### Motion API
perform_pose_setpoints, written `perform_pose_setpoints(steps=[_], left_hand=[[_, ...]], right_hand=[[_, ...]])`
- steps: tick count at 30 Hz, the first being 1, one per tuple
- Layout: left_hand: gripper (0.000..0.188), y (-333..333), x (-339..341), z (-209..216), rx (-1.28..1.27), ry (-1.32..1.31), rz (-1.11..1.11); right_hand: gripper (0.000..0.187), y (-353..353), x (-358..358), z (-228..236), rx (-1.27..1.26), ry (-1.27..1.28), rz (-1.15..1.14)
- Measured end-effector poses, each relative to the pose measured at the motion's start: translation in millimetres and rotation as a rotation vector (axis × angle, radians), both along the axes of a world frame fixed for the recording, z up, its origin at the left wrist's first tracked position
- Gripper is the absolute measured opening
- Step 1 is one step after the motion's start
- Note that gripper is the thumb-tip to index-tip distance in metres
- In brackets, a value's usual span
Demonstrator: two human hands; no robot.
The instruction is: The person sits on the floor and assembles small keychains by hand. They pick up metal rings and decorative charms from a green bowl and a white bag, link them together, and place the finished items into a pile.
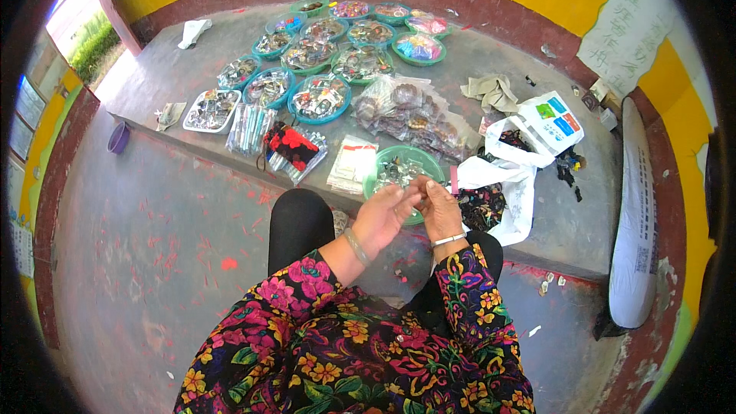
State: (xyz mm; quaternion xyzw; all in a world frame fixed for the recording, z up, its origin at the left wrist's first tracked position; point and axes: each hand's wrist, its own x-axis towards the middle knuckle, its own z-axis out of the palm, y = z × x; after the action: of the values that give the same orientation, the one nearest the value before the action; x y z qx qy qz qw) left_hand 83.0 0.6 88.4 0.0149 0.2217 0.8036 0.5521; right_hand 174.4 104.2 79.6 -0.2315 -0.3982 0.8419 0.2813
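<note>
Floral top [360, 368] lies nearest; left hand [378, 220] and right hand [442, 212], fingers bunched, contents indeterminable, are over green basin [372, 179] holding silvery pieces [393, 174].

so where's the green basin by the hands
In the head view, the green basin sits slightly right of centre on the grey platform, partly behind both hands, between white packets to its left and an open white bag to its right.

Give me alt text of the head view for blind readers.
A person's left hand and right hand are close together over a green bowl of small pieces; anything held is too small to tell. White bags sit to the right, and many filled bowls beyond, on a grey platform.
</note>
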Motion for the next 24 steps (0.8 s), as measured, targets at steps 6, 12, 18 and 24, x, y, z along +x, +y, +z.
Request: perform_pose_setpoints(steps=[6,12,18,24], left_hand=[[0.022,-13,-1,5,-0.411,0.655,0.089],[0.016,-1,-14,9,-0.285,0.897,-0.034],[0.009,3,-19,3,-0.334,0.689,-0.022],[0.011,6,-25,-12,-0.307,0.516,0.018]], right_hand=[[0.023,5,13,7,0.182,-0.18,-0.063],[0.021,-3,14,5,0.52,-0.301,0.178],[0.019,-8,12,11,0.44,-0.301,0.218],[0.018,-3,13,5,0.37,-0.289,0.16]])
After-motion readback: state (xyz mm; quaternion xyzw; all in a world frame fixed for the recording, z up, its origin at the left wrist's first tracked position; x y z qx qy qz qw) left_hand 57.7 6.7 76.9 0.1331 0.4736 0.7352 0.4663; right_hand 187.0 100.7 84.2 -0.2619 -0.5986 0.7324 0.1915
